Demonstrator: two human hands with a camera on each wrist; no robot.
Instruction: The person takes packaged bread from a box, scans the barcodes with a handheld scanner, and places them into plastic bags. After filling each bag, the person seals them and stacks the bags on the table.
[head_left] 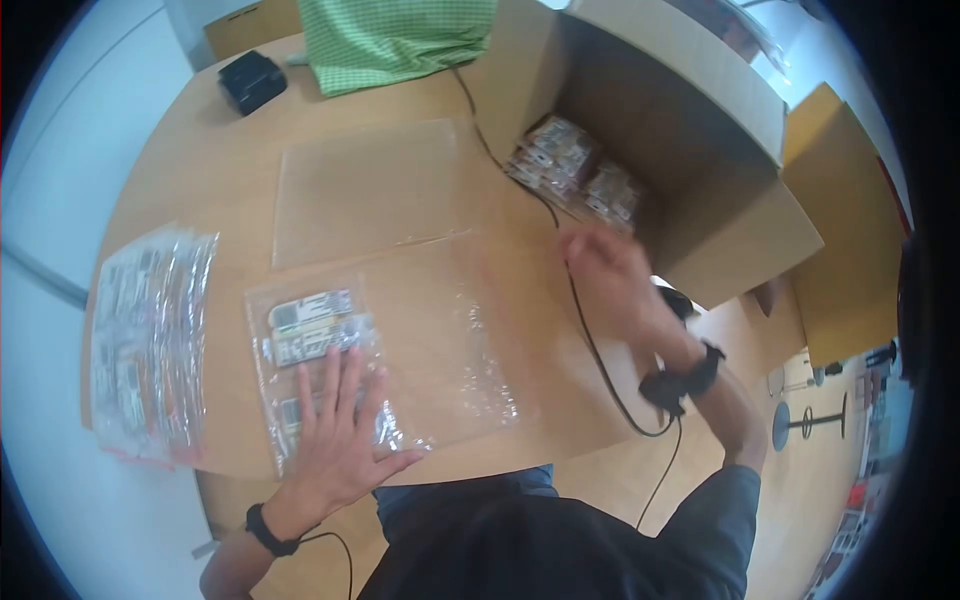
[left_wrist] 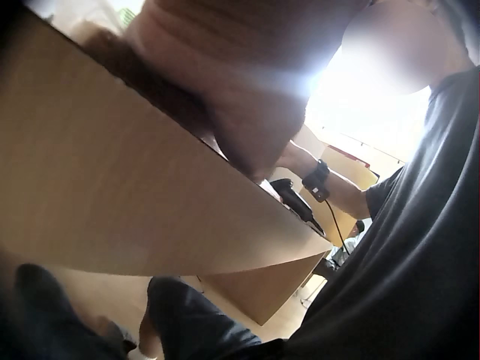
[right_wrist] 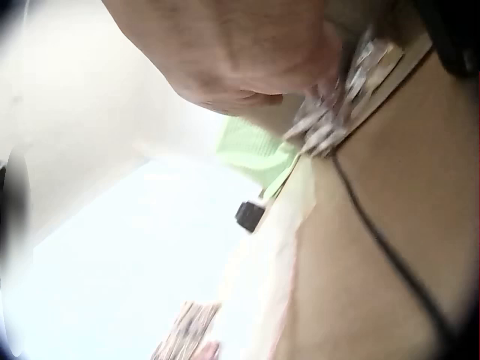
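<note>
Clear plastic bag (head_left: 415, 340), crinkly; white-label pkts (head_left: 298, 347) under L grip (head_left: 338, 432).

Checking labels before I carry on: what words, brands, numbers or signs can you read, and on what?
None can be read.
Packets at the left hand: printed labels, too small and blurred.
Stacked bags: printing, too small.
Packets in the open carton: too blurred.
</note>
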